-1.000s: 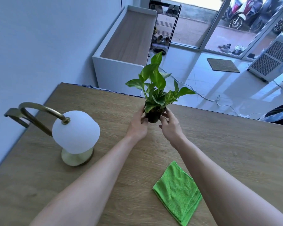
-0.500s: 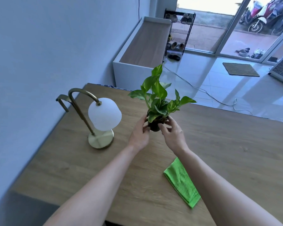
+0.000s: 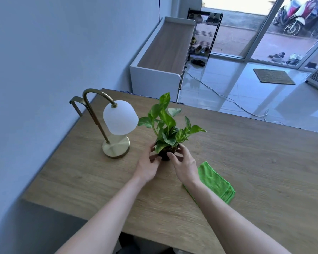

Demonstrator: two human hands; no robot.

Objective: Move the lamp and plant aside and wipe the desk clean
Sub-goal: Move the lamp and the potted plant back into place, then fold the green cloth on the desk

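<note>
With both hands cupping its dark pot, the plant [image 3: 168, 129] sits mid-desk [image 3: 255, 162] beside the lamp [image 3: 116, 125]: left hand [image 3: 148, 167] and right hand [image 3: 184, 165] fingers curl around it, likely for balance. Cloth [image 3: 216, 181] waits nearby for wiping.

light: bright daylight via glass doors [image 3: 275, 28] | glare: floor [image 3: 228, 85] | edges: wide-angle bending | focus: slightly soft
</note>
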